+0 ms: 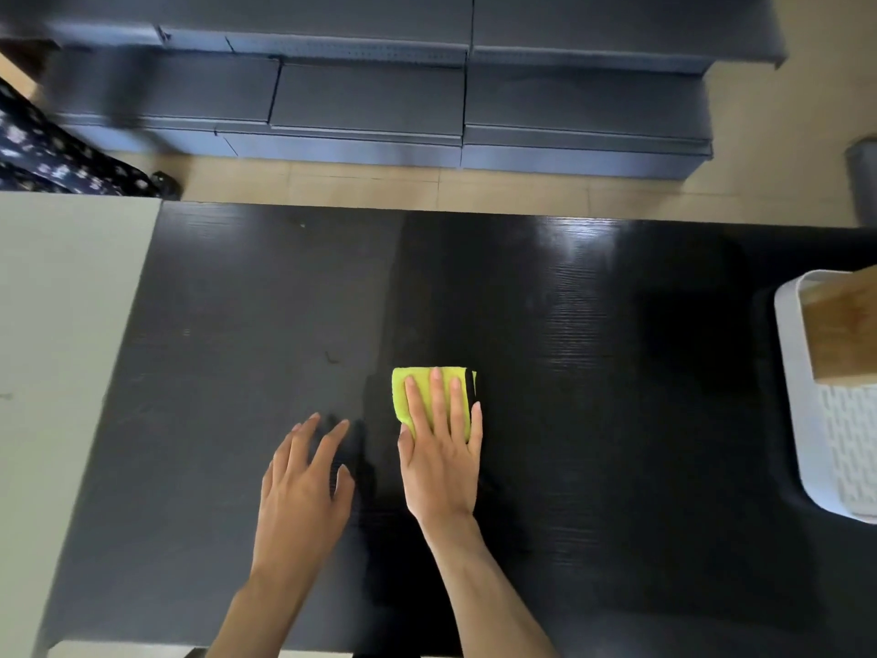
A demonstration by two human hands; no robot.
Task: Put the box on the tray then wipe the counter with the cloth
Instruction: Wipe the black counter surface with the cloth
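Observation:
A folded yellow-green cloth (417, 389) with a black edge lies on the black counter (617, 396), near its middle. My right hand (441, 453) presses flat on the cloth with straight fingers and covers its lower half. My left hand (303, 486) rests on the bare counter to the left of the cloth, its fingers spread and straight. At the right edge, a brown wooden box (842, 330) sits in the white tray (802, 410), both partly cut off by the frame.
A pale cream surface (66, 349) adjoins the counter on the left. Beyond the counter's far edge lie a tan floor and dark grey shelving (370, 97). A patterned dark fabric (52, 154) shows at the far left, and a grey bin (863, 182) at the far right.

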